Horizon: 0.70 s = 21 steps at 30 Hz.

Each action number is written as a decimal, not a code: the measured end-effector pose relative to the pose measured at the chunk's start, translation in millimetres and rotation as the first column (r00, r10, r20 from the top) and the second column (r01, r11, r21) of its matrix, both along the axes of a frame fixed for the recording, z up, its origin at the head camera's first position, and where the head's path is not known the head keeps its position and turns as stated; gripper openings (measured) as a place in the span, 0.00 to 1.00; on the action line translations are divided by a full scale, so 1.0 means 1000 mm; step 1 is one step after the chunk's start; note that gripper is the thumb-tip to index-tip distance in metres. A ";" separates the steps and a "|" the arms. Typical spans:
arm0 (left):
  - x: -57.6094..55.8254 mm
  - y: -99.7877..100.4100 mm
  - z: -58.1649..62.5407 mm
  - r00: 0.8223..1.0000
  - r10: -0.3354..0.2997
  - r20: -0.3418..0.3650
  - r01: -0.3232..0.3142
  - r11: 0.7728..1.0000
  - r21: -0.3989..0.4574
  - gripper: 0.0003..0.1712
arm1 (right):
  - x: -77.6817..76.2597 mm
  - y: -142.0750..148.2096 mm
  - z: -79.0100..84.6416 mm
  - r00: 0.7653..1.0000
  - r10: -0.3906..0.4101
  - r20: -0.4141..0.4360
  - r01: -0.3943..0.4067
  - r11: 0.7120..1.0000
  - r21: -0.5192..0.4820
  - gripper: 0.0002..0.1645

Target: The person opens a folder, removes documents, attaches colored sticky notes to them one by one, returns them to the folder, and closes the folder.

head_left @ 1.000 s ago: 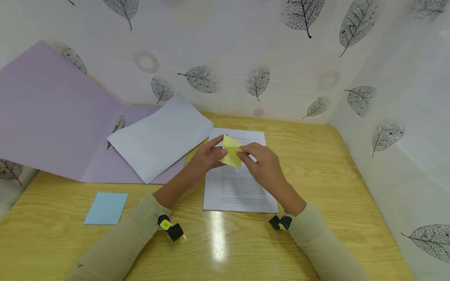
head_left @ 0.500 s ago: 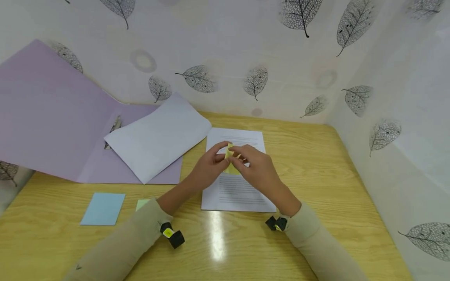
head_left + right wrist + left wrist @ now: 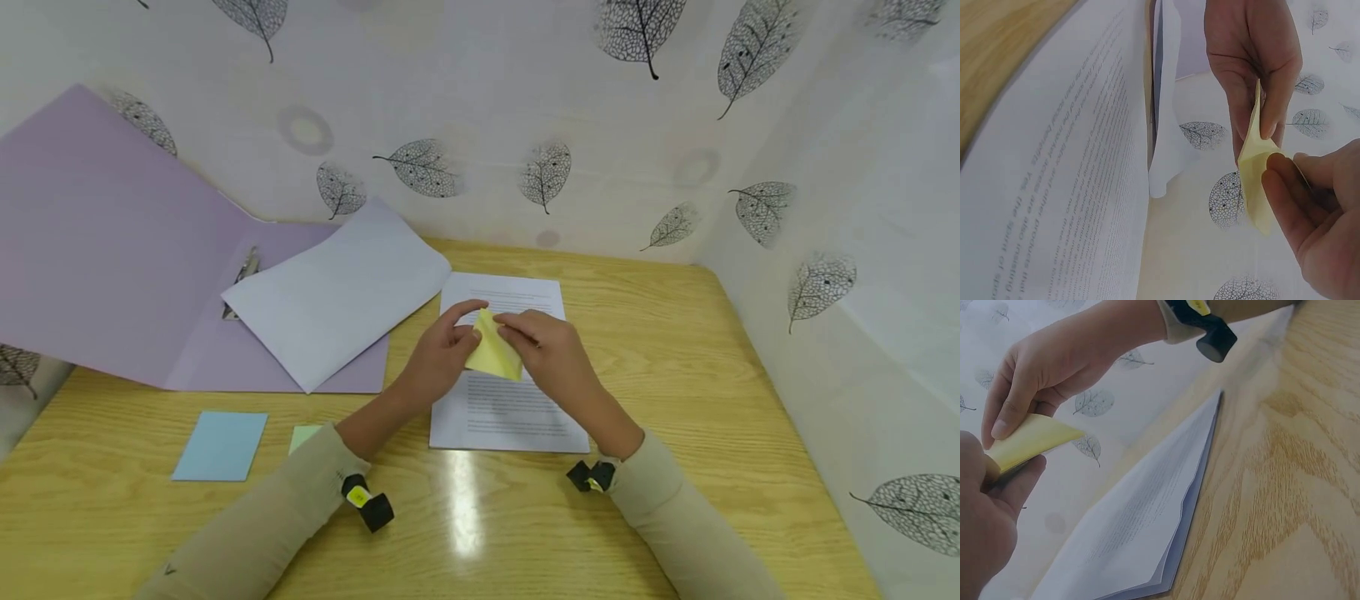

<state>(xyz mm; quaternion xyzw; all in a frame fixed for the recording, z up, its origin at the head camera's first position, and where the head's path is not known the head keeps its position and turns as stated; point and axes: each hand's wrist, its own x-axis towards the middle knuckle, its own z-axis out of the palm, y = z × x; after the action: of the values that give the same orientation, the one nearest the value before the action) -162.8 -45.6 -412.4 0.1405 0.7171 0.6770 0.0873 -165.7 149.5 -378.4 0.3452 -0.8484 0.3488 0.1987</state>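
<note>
Over a printed sheet stack (image 3: 510, 408) in the head view, both hands hold a small yellow sticky note pad (image 3: 495, 354). My left hand (image 3: 438, 354) grips its left edge between thumb and fingers, seen also in the right wrist view, where the pad's edge (image 3: 1259, 103) shows between them. The right hand (image 3: 551, 346) pinches the upper right part with thumb and fingertips. A yellow sheet (image 3: 1035, 440) bows upward between the two hands in the left wrist view. The fingers hide part of the pad.
A purple folder (image 3: 112, 233) with a metal clip (image 3: 250, 265) lies open at left, a blank white sheet (image 3: 341, 292) across it. Nearer are a blue note pad (image 3: 221, 446) and a pale green one (image 3: 302, 435), partly under the left sleeve. Leaf-patterned cloth (image 3: 480, 100) stands behind the table.
The yellow pad was held flatter a second ago, then bunched between the fingers; now it spreads out again, tilted with its lower corner toward me. Both hands have stayed over the printed sheets.
</note>
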 end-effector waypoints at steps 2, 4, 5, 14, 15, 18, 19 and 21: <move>0.000 -0.001 0.001 1.000 0.001 0.013 -0.001 1.000 0.014 0.22 | -0.001 0.001 0.001 1.000 -0.005 0.017 0.006 1.000 -0.023 0.10; 0.000 -0.001 0.002 1.000 0.005 0.024 -0.005 1.000 0.018 0.22 | -0.002 0.002 0.002 0.999 -0.014 0.035 0.015 0.999 -0.035 0.09; 0.000 -0.001 0.002 1.000 0.006 0.029 -0.006 1.000 0.019 0.22 | -0.003 0.003 0.002 0.999 -0.018 0.042 0.020 0.999 -0.038 0.09; -0.003 -0.002 0.000 0.997 0.019 0.076 -0.022 0.998 0.051 0.24 | -0.006 0.010 0.008 0.996 -0.062 0.059 0.064 0.997 -0.033 0.09; -0.004 -0.002 0.000 0.996 0.024 0.081 -0.028 0.998 0.054 0.24 | -0.006 0.011 0.009 0.995 -0.071 0.067 0.073 0.997 -0.028 0.10; -0.005 -0.004 0.000 0.994 0.041 0.097 -0.047 0.997 0.060 0.23 | -0.007 0.014 0.012 0.991 -0.083 0.102 0.085 0.996 -0.022 0.10; -0.006 -0.004 0.000 0.995 0.045 0.094 -0.051 0.997 0.062 0.23 | -0.007 0.015 0.013 0.990 -0.080 0.113 0.084 0.996 -0.025 0.11; -0.007 -0.006 0.001 0.994 0.052 0.092 -0.058 0.996 0.064 0.23 | -0.007 0.016 0.015 0.987 -0.076 0.139 0.081 0.996 -0.033 0.11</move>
<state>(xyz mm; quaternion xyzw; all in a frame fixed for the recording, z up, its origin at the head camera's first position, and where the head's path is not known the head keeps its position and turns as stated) -169.9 -51.7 -411.7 0.0926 0.6932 0.7083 0.0962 -173.2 165.9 -363.9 0.2829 -0.8660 0.3799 0.1600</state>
